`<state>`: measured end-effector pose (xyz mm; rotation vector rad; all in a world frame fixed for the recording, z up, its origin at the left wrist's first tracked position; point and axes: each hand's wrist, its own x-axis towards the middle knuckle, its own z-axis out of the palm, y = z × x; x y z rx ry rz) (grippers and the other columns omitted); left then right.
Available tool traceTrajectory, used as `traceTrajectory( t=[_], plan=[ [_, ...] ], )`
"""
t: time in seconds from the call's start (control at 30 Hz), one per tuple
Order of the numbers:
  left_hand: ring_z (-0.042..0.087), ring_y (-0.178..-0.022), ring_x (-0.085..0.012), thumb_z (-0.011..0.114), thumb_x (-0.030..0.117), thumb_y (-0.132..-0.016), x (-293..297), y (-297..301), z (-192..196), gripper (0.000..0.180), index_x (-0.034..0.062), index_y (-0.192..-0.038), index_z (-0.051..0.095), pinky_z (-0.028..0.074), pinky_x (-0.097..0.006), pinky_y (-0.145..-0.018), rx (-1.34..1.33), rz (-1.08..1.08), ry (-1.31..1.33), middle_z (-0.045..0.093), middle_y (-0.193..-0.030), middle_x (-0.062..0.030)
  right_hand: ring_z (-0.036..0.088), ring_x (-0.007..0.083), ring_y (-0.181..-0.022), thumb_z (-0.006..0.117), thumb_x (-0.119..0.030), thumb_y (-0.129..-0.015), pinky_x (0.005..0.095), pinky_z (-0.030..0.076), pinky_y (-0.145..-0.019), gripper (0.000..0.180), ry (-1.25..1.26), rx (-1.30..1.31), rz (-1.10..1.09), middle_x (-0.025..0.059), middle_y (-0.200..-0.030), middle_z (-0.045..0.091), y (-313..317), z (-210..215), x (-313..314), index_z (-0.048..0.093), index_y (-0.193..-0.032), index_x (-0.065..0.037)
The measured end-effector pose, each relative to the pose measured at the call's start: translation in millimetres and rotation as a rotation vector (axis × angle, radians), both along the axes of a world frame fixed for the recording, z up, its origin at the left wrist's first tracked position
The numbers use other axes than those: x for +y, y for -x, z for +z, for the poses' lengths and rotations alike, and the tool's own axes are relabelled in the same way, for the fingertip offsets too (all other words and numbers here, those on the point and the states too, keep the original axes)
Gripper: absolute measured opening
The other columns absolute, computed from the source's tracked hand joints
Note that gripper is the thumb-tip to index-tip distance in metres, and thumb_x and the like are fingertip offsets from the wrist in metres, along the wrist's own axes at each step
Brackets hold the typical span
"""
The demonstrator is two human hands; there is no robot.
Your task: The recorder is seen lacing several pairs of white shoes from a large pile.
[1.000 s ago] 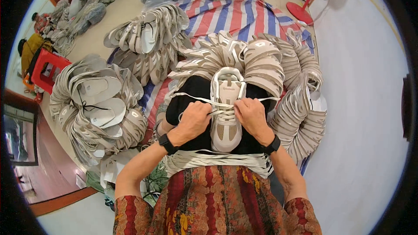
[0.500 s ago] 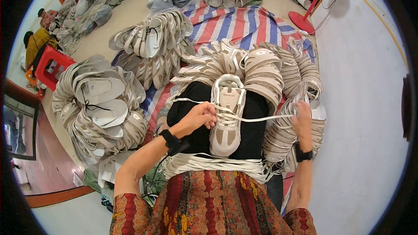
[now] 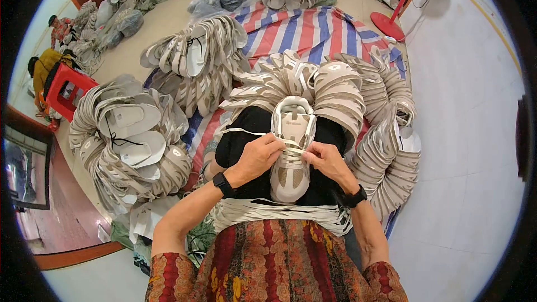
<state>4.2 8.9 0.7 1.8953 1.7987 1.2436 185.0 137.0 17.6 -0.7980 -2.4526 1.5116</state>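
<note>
Beige sneaker [image 3: 291, 170], lying sole down on the black cloth [image 3: 251, 120] across a person's lap, points its toe toward the wearer of the patterned shirt [image 3: 271, 257], its long axis running almost straight from the near edge of the cloth, where a bundle of loose white laces [image 3: 274, 212] lies, to the far edge, where its heel opening meets fanned-out shoes [image 3: 338, 81]. Both hands frame it at mid-length, neither clearly the nearer. At its left side, the left hand [image 3: 258, 156] is nearly closed, fingertips pinching the pale lace [image 3: 292, 157] by the eyelets; a free tail stretches toward the left edge of the cloth. Opposite, slightly closer to the toe, the right hand [image 3: 329, 161] brings thumb and forefinger together on lace at the right eyelet row, its other fingers loosely curled. Strands cross the narrow gap between the two grips, squarely across the shoe's length.
</note>
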Motion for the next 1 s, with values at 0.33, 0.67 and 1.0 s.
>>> traceTrajectory(
  t=[0.33, 0.67, 1.0],
  plan=[
    [0.054, -0.071, -0.0277, 0.059, 0.003, -0.076, 0.3, -2.8, 5.7, 0.006, 0.0014, -0.079, 0.054, 0.044, -0.033, -0.062, -0.121, -0.086, 0.104, 0.05, -0.078, -0.011, 0.047, 0.0107, -0.054, 0.061, -0.016, -0.079, 0.0267, 0.04, -0.051, 0.018, -0.034, 0.068, 0.025, 0.0081, -0.059, 0.053, 6.8, 9.0, 1.7, 0.06, -0.079, 0.002],
    [0.054, -0.063, -0.0339, 0.054, 0.019, -0.082, -4.7, 11.4, 3.6, 0.02, -0.0007, -0.081, 0.051, 0.044, -0.039, -0.057, 0.15, -0.047, 0.214, 0.055, -0.073, -0.016, 0.048, 0.0071, -0.056, 0.06, -0.014, -0.079, 0.0238, 0.04, -0.052, 0.016, 0.085, 0.062, -0.095, 0.0013, -0.062, 0.056, 15.8, -0.4, 9.4, 0.06, -0.077, 0.001],
    [0.054, -0.058, -0.009, 0.057, 0.007, -0.082, -1.5, 9.1, 7.2, 0.005, 0.0051, -0.08, 0.053, 0.043, -0.023, -0.048, -1.147, 0.137, 0.693, 0.059, -0.072, -0.002, 0.048, 0.0055, -0.058, 0.06, -0.016, -0.082, 0.0212, 0.04, -0.052, 0.017, 0.234, 0.121, -0.059, -0.0009, -0.065, 0.055, 15.6, -6.3, 12.1, 0.059, -0.077, 0.001]
  ],
)
